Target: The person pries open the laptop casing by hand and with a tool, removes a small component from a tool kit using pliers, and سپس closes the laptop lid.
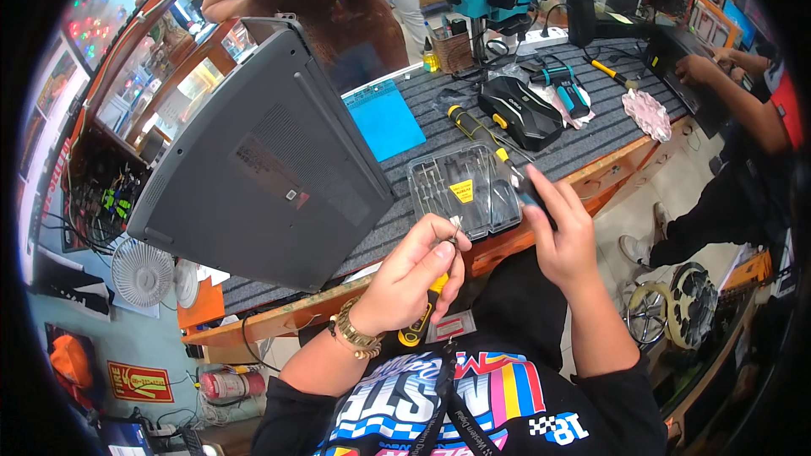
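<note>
While half the room's full of clutter, the bit I'd watch is the chunky yellow-and-black screwdriver handle (414, 335), lower middle of the frame, tucked under the left fingers (438, 228). They're curled closed around it, thumb and index pinching a tiny silvery metal piece (457, 225) on top; can't tell if that's a loose bit or the driver's own tip. Right fingers (553, 194), right of centre, are bent around a slim dark tool (538, 200), thumb side nearly closed, rest loosely curled. Its exact type's hidden.

Handling-wise, I'd guess the handle's light, stiff and grippy, so hold it round the fat part. That metal piece looks hard but slippery and easy to drop, so pinch its sides. Just beyond sits a clear plastic bit case (462, 191), probably light and a bit brittle, best grabbed by the rim.
</note>
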Motion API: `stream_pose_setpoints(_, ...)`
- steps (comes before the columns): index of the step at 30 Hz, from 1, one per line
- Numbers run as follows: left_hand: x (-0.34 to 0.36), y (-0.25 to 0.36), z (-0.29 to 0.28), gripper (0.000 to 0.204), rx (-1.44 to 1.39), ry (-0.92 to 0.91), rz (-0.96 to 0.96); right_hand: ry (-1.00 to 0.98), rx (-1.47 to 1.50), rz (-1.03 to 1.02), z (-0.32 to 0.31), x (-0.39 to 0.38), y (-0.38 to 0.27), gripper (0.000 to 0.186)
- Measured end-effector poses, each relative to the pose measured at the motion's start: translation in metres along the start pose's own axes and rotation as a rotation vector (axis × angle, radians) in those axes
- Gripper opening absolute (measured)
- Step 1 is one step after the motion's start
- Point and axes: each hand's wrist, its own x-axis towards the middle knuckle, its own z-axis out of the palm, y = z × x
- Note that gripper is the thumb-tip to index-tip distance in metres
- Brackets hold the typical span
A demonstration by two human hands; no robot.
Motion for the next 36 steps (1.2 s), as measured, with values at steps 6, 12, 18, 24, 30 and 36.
stream_pose_setpoints(6,0.002,0.002,-0.005,0.027,-0.020,0.047,0.021,-0.191,0.091,-0.247,-0.014,-0.004,-0.031,0.059)
stream_pose_setpoints(12,0.002,-0.002,-0.008,0.029,-0.038,0.050,0.006,-0.202,0.064,-0.228,-0.009,-0.007,-0.029,0.060)
stream_pose_setpoints(18,-0.003,-0.003,0.001,0.029,0.018,0.020,-0.071,-0.103,-0.145,0.037,-0.001,-0.004,-0.018,0.053)
stream_pose_setpoints(24,0.002,0.000,-0.013,0.029,0.004,0.085,0.011,-0.189,0.164,-0.152,-0.013,-0.002,-0.027,0.053)
stream_pose_setpoints(30,0.002,-0.001,-0.010,0.033,-0.039,0.083,0.012,-0.218,0.116,-0.204,-0.011,-0.004,-0.033,0.056)
stream_pose_setpoints(36,0.000,-0.001,-0.011,0.036,0.022,0.093,-0.010,-0.235,0.061,-0.201,-0.006,-0.004,-0.032,0.056)
